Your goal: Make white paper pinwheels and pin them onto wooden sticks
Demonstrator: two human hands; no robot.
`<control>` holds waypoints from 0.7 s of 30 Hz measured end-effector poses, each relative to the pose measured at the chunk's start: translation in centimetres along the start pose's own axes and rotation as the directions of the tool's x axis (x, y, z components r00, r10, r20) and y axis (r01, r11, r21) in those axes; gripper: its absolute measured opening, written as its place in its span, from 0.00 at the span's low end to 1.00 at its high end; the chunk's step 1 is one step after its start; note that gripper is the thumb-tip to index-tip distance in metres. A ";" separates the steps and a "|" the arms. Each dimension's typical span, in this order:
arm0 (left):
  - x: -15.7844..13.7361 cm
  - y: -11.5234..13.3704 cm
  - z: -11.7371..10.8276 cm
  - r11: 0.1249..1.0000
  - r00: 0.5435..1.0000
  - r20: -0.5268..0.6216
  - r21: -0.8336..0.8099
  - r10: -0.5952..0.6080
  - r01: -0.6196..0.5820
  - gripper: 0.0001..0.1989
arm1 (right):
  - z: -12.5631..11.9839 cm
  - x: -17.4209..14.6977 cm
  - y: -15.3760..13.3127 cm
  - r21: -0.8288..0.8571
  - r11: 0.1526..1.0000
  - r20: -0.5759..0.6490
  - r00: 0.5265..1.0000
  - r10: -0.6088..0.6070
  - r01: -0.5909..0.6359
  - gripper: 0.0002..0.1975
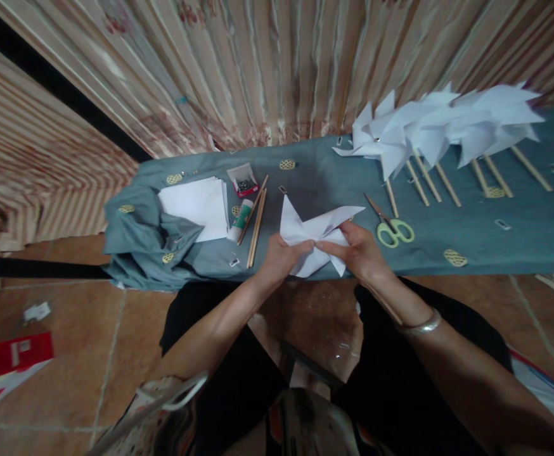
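Observation:
A white paper pinwheel (312, 228) without a stick is held between both hands above the front edge of the cloth-covered table. My left hand (284, 253) grips its left side, the thumb pressed near the centre. From the right, my right hand (357, 250) pinches it, thumb also at the middle and fingers behind the paper. Both thumb tips nearly meet, hiding the very centre. Green-handled scissors (393, 229) lie open just right of my right hand. Left of my left hand are several wooden sticks (257, 228) and a glue stick (241, 220).
Several pinwheels on sticks (467, 123) lie overlapping at the back right. A small open box of pins (243, 180) stands behind the glue stick. White paper sheets (201, 202) lie at the left, partly under bunched cloth (148, 234). A curtain (277, 69) hangs behind the table.

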State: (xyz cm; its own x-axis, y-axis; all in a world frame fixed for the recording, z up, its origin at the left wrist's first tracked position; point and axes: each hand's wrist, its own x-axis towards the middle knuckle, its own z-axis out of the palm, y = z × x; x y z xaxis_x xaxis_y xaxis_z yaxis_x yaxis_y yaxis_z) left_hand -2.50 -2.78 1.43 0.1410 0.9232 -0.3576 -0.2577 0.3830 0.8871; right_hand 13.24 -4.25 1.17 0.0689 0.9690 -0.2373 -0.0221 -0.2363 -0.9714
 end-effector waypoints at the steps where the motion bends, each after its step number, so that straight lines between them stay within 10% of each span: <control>1: 0.0 0.1 0.0 1.000 1.000 0.009 -0.008 0.001 -0.001 0.16 | 0.0 0.1 -0.1 -0.010 1.000 -0.005 1.000 -0.007 0.007 0.21; 21: 0.3 0.3 -0.3 0.998 0.996 0.089 -0.056 -0.024 0.029 0.21 | -0.1 0.0 -0.9 0.090 0.995 0.013 0.999 0.043 -0.044 0.24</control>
State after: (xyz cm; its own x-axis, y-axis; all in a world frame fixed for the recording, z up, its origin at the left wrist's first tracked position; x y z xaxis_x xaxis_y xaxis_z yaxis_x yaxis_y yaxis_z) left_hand -2.78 -2.35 1.55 0.2321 0.9070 -0.3513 -0.3067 0.4110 0.8585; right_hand 13.36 -4.03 2.00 0.0550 0.9588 -0.2786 -0.1143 -0.2711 -0.9557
